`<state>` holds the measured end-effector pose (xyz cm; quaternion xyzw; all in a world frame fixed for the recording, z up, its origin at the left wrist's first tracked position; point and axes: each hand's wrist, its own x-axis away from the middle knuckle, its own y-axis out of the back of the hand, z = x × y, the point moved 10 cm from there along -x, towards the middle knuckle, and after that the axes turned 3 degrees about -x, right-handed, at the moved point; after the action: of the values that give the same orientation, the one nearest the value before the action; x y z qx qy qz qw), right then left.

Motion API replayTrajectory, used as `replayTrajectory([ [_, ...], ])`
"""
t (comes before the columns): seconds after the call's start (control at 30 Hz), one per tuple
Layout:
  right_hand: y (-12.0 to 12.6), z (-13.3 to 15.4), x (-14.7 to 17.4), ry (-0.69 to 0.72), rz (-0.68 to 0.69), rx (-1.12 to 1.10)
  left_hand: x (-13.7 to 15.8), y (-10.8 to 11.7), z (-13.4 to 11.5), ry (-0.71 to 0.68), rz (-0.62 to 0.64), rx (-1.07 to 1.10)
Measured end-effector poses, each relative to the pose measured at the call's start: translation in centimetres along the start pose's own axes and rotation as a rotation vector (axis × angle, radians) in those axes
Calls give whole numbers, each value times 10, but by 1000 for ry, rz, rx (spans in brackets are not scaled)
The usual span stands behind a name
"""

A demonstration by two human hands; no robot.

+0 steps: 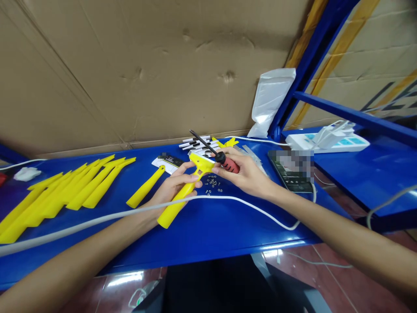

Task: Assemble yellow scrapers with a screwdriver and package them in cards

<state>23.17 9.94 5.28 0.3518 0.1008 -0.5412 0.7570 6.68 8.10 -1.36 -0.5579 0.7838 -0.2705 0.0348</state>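
A yellow scraper [176, 208] is in my left hand [177, 182], fingers closed around its neck. Its wide head points up and away, with a pale blade-like strip along the far edge. My right hand [243, 169] grips a screwdriver [230, 164] with a red and black handle, its dark shaft aimed up and to the left. The right fingertips also reach the right corner of the scraper's head. Small screws and nuts [213, 181] lie scattered on the blue table just beyond the hands. A loose yellow handle [145, 188] rests left of my left hand.
Several yellow handles [71, 187] lie in a row at the left. Behind my hands are black-and-white strips [197, 143] and a packet [167, 163]. A phone [289, 171] and power strip [325, 141] sit at right. A white cable [107, 217] crosses the blue table [208, 234].
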Motion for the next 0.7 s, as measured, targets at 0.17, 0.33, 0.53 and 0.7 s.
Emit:
replayTrajectory([
  [0.17,-1,-3,1,-10,-5,51,0,-1,0,-3,-15,5],
  [0.33,-5,0,2,58,43,118,0,-1,1,11,-27,37],
  [0.53,0,2,2,48,-12,190,-2,2,-1,-14,-39,19],
  [0.7,10,-11,2,-142,-23,192,-3,6,-1,-24,-39,-32],
])
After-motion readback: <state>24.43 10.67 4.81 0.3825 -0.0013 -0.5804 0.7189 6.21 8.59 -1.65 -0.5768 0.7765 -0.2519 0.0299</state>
